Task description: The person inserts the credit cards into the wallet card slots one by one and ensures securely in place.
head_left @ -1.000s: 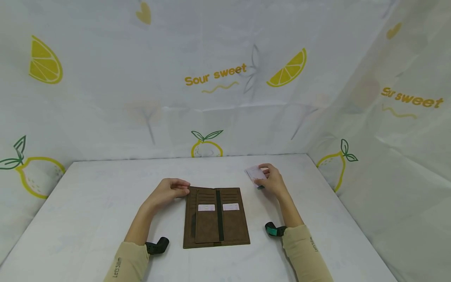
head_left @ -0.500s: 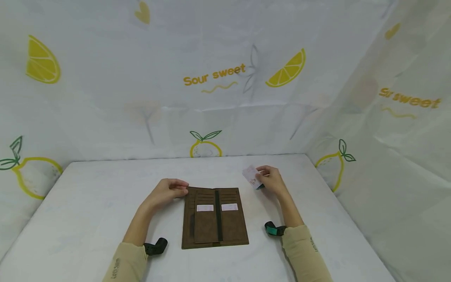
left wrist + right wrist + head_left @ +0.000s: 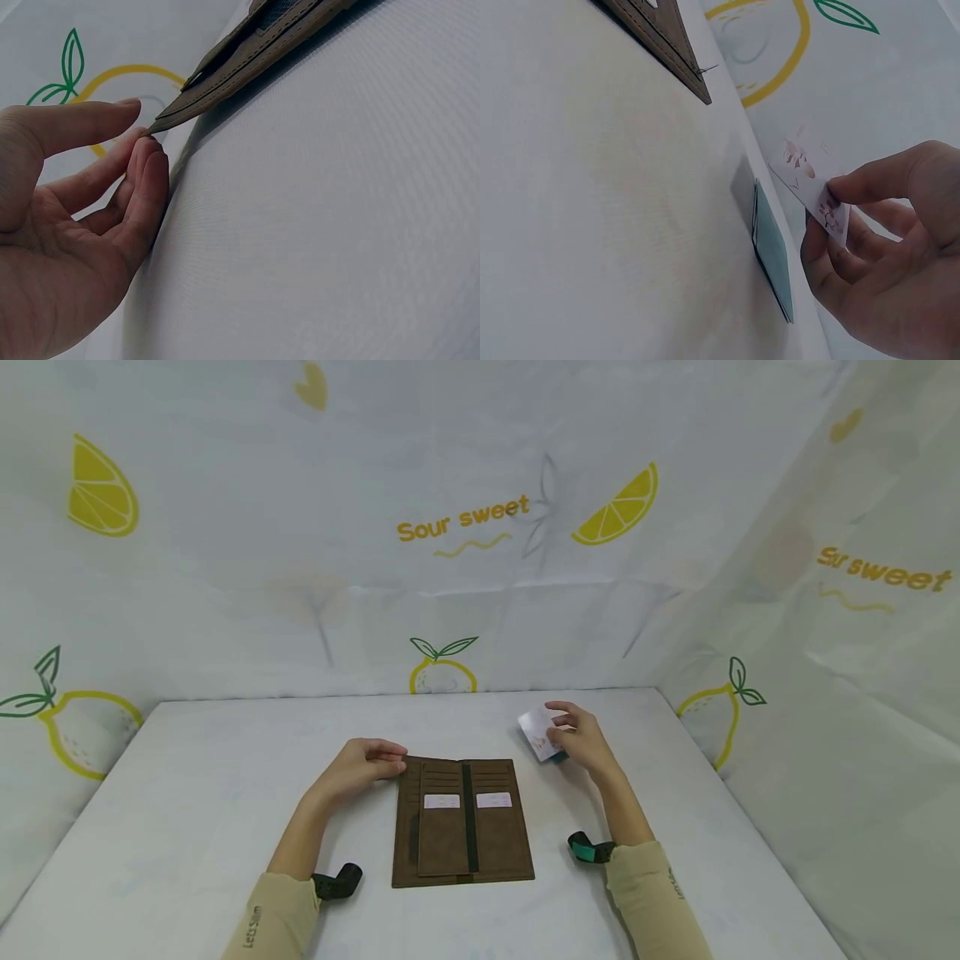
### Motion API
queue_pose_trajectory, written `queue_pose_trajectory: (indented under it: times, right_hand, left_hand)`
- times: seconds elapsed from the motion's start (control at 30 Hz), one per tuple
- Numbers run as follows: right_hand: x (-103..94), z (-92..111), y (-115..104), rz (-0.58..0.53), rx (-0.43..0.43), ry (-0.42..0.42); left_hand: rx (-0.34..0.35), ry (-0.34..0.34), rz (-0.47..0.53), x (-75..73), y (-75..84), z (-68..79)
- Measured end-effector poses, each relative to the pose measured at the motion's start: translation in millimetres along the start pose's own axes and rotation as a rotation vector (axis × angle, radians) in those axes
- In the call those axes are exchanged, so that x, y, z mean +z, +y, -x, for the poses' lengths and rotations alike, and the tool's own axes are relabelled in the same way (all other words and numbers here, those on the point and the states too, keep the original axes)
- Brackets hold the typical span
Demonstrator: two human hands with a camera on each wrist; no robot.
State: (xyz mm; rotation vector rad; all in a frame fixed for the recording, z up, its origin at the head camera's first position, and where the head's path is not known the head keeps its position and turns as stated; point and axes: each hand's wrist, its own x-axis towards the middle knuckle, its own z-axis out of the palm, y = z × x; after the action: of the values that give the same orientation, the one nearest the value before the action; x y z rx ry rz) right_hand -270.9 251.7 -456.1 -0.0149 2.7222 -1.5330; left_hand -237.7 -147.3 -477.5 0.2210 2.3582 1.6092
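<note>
An open brown wallet (image 3: 441,843) lies on the table with a white card (image 3: 442,802) in its left panel and another white card (image 3: 494,800) in its right. My left hand (image 3: 362,772) holds the wallet's far left corner by the fingertips; the left wrist view shows that corner slightly raised, the thumb close above it. Right of the wallet, my right hand (image 3: 585,739) pinches a whitish card with pink flowers (image 3: 799,166) between thumb and fingers, tilted above the table. Beneath it, a pale blue-green flat thing (image 3: 774,251) with a dark edge sits apart from the card.
The white table (image 3: 225,810) ends at a pale curtain (image 3: 360,627) printed with lemons, which also hangs along the right side. Each wrist wears a black strap-on device, the left one (image 3: 337,882) and the right one (image 3: 588,850).
In my right hand the flowered card has shifted and tilted a little, its face now brighter. The left hand and the wallet stay as they were; the head view sways slightly.
</note>
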Motion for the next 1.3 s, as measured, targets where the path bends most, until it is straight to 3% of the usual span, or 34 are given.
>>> queue_pose_trajectory:
  times: [0.37, 0.77, 1.0, 1.3]
  right_hand:
    - [8.2, 2, -7, -0.07, -0.08, -0.028]
    - [21.5, 2, -13, -0.077, -0.021, -0.047]
    - [21.4, 5, -14, -0.132, -0.065, -0.098]
    - [24.2, 4, -13, -0.139, -0.09, -0.037]
  left_hand:
    - [-0.001, 0.001, 0.0, 0.5, 1.3, 1.3]
    - [-0.018, 0.012, 0.011, 1.6, 1.7, 0.2]
    - [-0.019, 0.009, 0.002, 1.5, 2.2, 0.5]
    - [-0.018, 0.011, 0.008, 1.0, -0.5, -2.0]
